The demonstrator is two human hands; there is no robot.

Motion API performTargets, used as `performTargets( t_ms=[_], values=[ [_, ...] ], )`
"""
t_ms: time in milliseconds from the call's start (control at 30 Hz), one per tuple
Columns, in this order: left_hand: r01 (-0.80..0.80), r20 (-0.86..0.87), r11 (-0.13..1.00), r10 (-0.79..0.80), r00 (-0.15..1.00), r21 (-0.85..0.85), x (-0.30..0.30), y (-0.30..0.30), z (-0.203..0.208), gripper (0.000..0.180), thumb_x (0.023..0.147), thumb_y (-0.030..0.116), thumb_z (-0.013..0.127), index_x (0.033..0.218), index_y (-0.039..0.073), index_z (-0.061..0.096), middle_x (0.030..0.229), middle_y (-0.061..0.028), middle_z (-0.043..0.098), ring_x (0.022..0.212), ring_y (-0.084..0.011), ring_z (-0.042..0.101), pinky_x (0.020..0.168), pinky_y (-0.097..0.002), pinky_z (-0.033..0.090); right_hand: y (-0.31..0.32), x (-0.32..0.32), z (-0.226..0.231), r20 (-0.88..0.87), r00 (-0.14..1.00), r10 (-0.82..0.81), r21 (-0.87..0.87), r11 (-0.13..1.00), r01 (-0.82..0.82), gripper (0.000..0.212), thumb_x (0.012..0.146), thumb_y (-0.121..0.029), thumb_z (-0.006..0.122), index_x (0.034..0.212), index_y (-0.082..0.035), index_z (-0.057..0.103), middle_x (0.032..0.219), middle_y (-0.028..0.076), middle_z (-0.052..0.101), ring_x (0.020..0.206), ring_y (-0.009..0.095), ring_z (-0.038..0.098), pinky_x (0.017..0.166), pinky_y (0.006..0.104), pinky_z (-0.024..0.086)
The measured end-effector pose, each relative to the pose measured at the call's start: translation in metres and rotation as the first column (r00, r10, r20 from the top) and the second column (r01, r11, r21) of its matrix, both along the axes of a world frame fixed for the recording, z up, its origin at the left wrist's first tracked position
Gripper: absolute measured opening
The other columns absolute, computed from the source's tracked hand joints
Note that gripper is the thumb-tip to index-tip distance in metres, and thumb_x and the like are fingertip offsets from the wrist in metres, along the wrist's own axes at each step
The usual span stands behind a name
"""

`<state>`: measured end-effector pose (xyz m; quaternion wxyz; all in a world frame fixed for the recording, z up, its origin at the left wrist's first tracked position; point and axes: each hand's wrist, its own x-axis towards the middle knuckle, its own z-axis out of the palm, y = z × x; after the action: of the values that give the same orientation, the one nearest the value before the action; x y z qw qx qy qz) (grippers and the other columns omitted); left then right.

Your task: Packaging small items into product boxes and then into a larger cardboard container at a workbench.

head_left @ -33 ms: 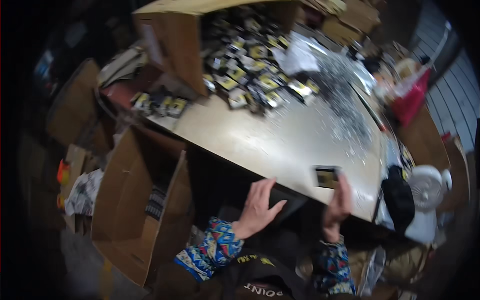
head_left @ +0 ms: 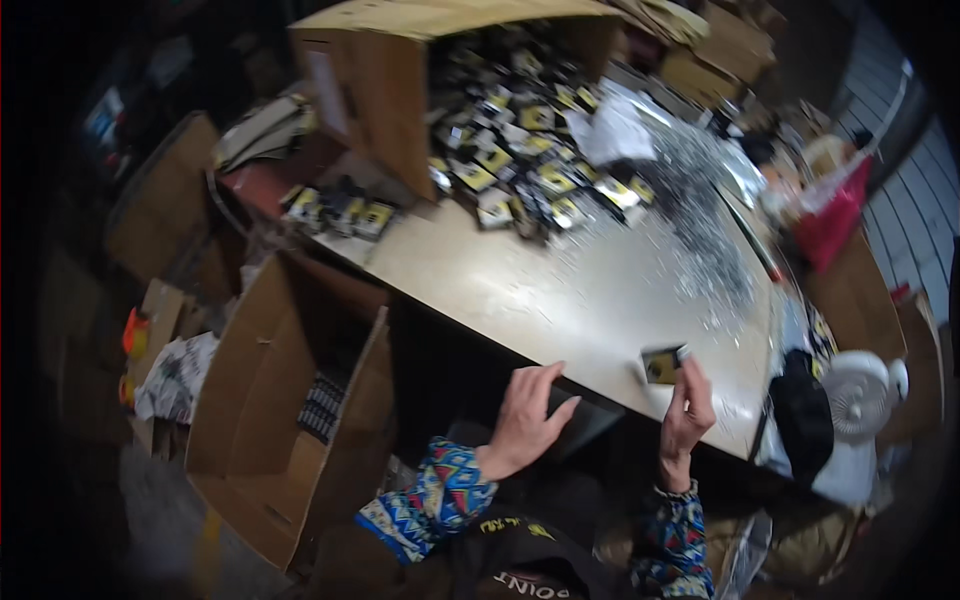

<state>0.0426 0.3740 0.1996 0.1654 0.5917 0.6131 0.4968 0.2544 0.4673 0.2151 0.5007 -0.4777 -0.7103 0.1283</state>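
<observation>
My right hand [head_left: 688, 408] is above the table's near edge, thumb and fingers pinching a small flat black-and-yellow package [head_left: 661, 367] at its right side. The package is tilted up over the table top [head_left: 480, 290]; whether it touches the surface I cannot tell. My left hand [head_left: 524, 414] is at the near edge, fingers spread and thumb apart, with nothing in it. Farther back, a heap of similar black-and-yellow packages [head_left: 530, 170] spills out of a large cardboard box [head_left: 375, 110] lying on its side.
An open cardboard box [head_left: 235, 430] with dark ridged pieces [head_left: 322, 408] inside stands at lower left. Several packages [head_left: 345, 215] lie on the table's left corner. Clear plastic scraps [head_left: 705, 230] and a pen-like tool [head_left: 750, 235] lie at right, near a white fan [head_left: 858, 395].
The whole view has shifted slightly right and down. The package in my right hand is tilted differently, and its fingers are less blurred. My left hand looks much the same.
</observation>
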Motion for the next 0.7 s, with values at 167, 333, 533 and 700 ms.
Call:
performTargets(
  t_ms=[167, 333, 533, 700],
  values=[
    [0.189, 0.173, 0.977, -0.170, 0.970, -0.096, -0.005, 0.048, 0.006, 0.050, 0.090, 0.027, 0.065, 0.128, -0.002, 0.050, 0.115, -0.0197, 0.058, 0.110, -0.0311, 0.055, 0.095, -0.0393, 0.043, -0.008, -0.066, -0.004, -0.160, 0.919, 0.359, -0.030, 0.929, -0.369, 0.028, 0.092, 0.005, 0.057, 0.120, 0.003, 0.062, 0.120, 0.016, 0.064, 0.110, 0.023, 0.062, 0.093, 0.0294, 0.047],
    [-0.318, 0.276, 0.943, 0.333, 0.901, -0.101, -0.166, 0.095, 0.021, 0.039, 0.094, 0.033, 0.061, 0.112, -0.002, 0.059, 0.094, -0.0140, 0.066, 0.087, -0.0219, 0.063, 0.081, -0.0352, 0.050, 0.013, -0.050, -0.028, -0.039, 0.990, 0.136, -0.104, 0.985, -0.140, 0.023, 0.092, -0.002, 0.060, 0.114, 0.002, 0.065, 0.100, 0.016, 0.068, 0.088, 0.023, 0.066, 0.077, 0.0284, 0.051],
    [-0.803, -0.498, 0.563, 0.649, 0.575, -0.193, -0.311, 0.111, 0.005, 0.065, 0.085, 0.057, 0.059, 0.113, -0.002, 0.062, 0.118, -0.0276, 0.056, 0.114, -0.0449, 0.050, 0.101, -0.0518, 0.038, 0.012, -0.067, -0.024, -0.015, 0.979, 0.201, -0.028, 0.979, -0.202, 0.017, 0.089, -0.001, 0.064, 0.106, 0.000, 0.069, 0.089, 0.015, 0.068, 0.073, 0.022, 0.065, 0.065, 0.0288, 0.050],
    [-0.760, -0.664, 0.592, 0.458, 0.591, -0.269, -0.286, 0.107, 0.045, 0.057, 0.078, 0.039, 0.070, 0.118, 0.001, 0.057, 0.123, -0.0234, 0.054, 0.118, -0.0400, 0.047, 0.097, -0.0518, 0.039, 0.015, -0.047, -0.017, -0.055, 0.976, 0.212, -0.180, 0.959, -0.218, 0.017, 0.089, 0.000, 0.063, 0.106, 0.001, 0.069, 0.092, 0.015, 0.069, 0.077, 0.021, 0.066, 0.070, 0.0260, 0.050]
  ],
)
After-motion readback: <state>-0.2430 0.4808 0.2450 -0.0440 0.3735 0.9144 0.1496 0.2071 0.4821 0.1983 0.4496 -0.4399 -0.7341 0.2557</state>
